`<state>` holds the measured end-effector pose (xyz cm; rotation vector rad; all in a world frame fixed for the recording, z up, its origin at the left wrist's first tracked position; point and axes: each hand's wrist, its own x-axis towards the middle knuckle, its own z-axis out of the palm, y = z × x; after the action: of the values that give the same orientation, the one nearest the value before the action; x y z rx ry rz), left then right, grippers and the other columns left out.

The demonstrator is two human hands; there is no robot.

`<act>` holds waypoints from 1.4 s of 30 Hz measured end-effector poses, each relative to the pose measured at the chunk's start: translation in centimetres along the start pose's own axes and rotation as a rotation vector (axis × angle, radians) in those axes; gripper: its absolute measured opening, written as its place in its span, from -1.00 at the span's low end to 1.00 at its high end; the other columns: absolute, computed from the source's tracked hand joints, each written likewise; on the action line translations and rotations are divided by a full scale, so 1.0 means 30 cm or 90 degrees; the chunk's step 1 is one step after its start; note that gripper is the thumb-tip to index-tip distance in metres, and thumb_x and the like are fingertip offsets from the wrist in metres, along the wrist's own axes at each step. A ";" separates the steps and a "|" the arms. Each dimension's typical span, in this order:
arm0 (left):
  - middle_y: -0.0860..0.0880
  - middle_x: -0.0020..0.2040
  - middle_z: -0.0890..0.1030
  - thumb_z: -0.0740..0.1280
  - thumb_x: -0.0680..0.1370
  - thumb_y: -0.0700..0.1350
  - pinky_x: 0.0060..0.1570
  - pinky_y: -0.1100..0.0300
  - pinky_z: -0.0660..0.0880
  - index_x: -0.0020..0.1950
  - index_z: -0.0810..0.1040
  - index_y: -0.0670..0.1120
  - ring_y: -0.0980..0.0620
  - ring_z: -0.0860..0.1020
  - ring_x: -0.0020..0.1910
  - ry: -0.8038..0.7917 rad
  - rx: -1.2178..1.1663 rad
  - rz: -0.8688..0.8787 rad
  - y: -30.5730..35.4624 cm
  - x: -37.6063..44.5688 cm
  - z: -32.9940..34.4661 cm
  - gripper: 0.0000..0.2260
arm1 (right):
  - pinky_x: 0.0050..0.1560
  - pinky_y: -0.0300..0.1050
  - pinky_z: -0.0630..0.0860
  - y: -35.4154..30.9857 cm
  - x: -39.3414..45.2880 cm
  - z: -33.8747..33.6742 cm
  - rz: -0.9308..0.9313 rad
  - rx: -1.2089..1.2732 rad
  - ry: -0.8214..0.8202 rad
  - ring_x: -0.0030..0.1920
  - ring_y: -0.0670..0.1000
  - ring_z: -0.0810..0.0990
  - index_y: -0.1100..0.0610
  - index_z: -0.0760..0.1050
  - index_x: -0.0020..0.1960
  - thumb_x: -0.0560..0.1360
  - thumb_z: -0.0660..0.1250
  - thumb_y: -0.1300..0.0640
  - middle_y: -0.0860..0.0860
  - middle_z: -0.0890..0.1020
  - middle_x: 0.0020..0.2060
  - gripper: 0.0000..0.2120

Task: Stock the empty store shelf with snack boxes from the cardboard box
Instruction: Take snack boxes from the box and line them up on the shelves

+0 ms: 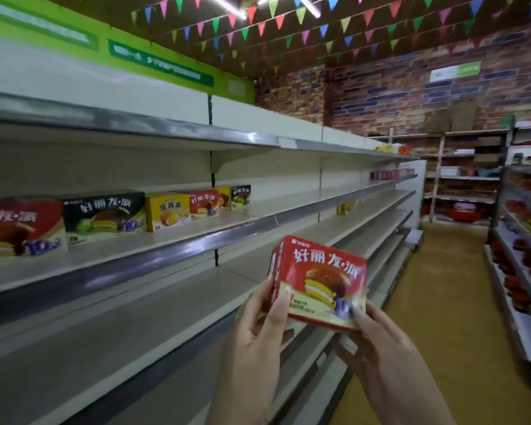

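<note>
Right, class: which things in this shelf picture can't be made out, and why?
- Cardboard box: not in the head view.
- Leftmost red box: cut off by the left edge.
- Far shelf goods: too small and blurred.
- Held box: its underside is hidden by left hand and right hand.

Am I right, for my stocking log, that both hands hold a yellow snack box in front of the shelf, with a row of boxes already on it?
Not quite: the box is red, not yellow, as the head view shows. The rest holds: the left hand and right hand both hold it in front of the shelf, where a row of boxes already stands.
</note>
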<state>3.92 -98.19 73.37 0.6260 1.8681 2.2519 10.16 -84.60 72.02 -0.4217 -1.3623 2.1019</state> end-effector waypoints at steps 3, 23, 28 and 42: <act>0.29 -0.08 0.65 0.18 0.36 0.34 -0.09 0.32 0.50 0.12 0.46 0.35 0.30 0.61 -0.09 0.040 0.071 0.018 -0.052 0.135 0.086 -0.64 | 0.19 0.10 0.49 -0.001 0.193 -0.017 -0.003 -0.035 -0.073 0.10 0.06 0.62 0.01 0.58 0.16 0.35 0.38 0.02 0.02 0.72 -0.06 -0.62; 0.36 0.06 0.62 0.44 -0.01 0.50 0.22 0.04 0.50 0.15 0.40 0.40 0.26 0.59 0.11 0.282 0.378 0.063 -0.013 0.751 -0.064 -0.25 | -0.11 -0.04 0.66 0.075 1.079 0.283 0.014 0.046 -0.502 -0.08 0.15 0.71 -0.06 0.70 -0.09 -0.34 0.66 -0.25 0.15 0.72 -0.09 -0.18; 0.34 0.05 0.63 0.44 0.31 0.34 0.19 0.12 0.51 0.16 0.48 0.30 0.34 0.59 0.04 0.186 0.574 0.063 0.109 0.951 -0.169 -0.54 | -0.06 -0.16 0.60 0.015 1.253 0.450 -0.149 -0.083 -0.609 0.01 -0.01 0.69 -0.07 0.53 0.25 -0.08 0.57 -0.39 -0.05 0.70 0.04 -0.05; 0.33 0.19 0.56 0.47 0.24 0.38 0.24 0.15 0.47 0.30 0.37 0.28 0.31 0.52 0.15 0.213 0.773 -0.134 0.049 1.253 -0.316 -0.32 | 0.00 -0.32 0.55 0.060 1.645 0.691 -0.143 -0.471 -0.838 0.01 -0.20 0.63 -0.24 0.35 0.09 0.36 0.53 0.05 -0.23 0.60 0.04 -0.54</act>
<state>-33.60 -93.10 81.77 0.1040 3.1755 0.9134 -40.07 -68.84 81.82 1.0137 -2.7120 1.5195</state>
